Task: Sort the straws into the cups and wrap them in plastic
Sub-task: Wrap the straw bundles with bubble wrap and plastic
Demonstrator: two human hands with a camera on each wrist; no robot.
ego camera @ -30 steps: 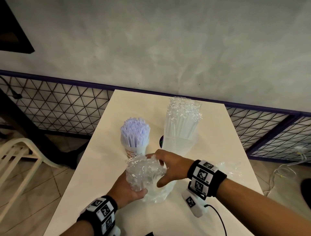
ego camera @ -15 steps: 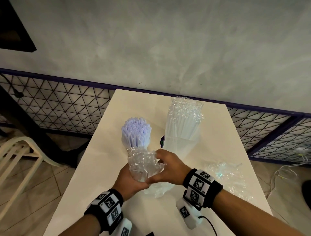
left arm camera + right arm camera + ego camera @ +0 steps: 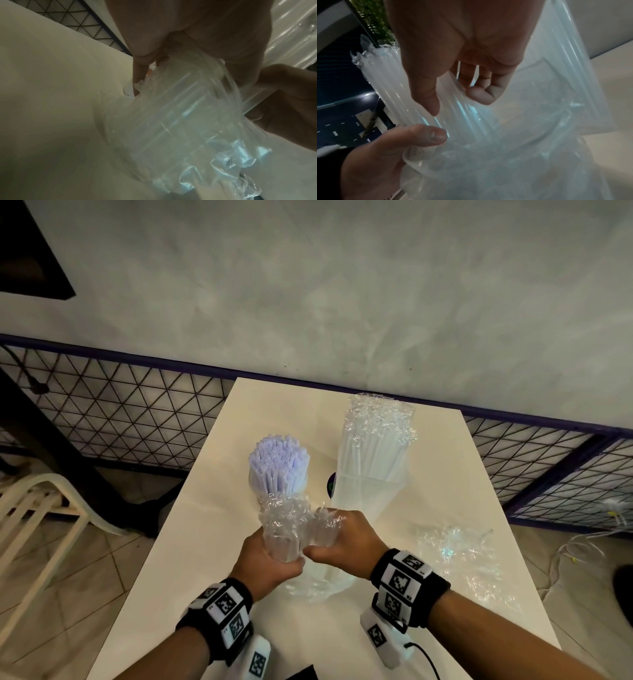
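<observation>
- Clear plastic bag [image 3: 291, 529] w/ a bundle of clear straws [image 3: 284, 546] inside is held up over the near-centre of the white table [image 3: 219, 508], both hands on it.
- L hand [image 3: 265, 566] wraps round the lower part of the bundle, fingers curled on it thru the plastic; thumb tip lies at the front, right by the R thumb.
- R hand [image 3: 346, 546] grips the same bag from the other side, fingers curled over crinkled film near the top, thumb pressed vs. the straws.
- L wrist view: L fingers [image 3: 137, 75] close round the film; straws run down and away inside the bag [image 3: 180, 121], loose bag end bunches below.
- R wrist view: R thumb [image 3: 426, 94] and curled fingers pinch film over the straws [image 3: 462, 115]; L thumb [image 3: 429, 134] presses in from below.
- Lower end of the bag trails down to the table under the hands; can't tell if the straw ends touch the top.
- Just beyond the held bundle, slightly L of it: cup of pale purple straws [image 3: 279, 470], upright, unwrapped, tips fanned out.
- Beyond and R of the bundle: tall cup of clear straws [image 3: 375, 460], upright, covered in plastic that's crumpled over the top.
- Small dark round thing [image 3: 331, 484] between the two cups, mostly hidden, can't ID.
- R of the bundle, apart from it: loose crumpled plastic [image 3: 459, 563] flat on the table.
- Black bands w/ printed marker squares on both wrists [image 3: 407, 580].
- Off the table's L edge: pale chair frame [image 3: 41, 508] on tile floor. Wire mesh panel [image 3: 130, 419] behind the table, under a grey wall.
</observation>
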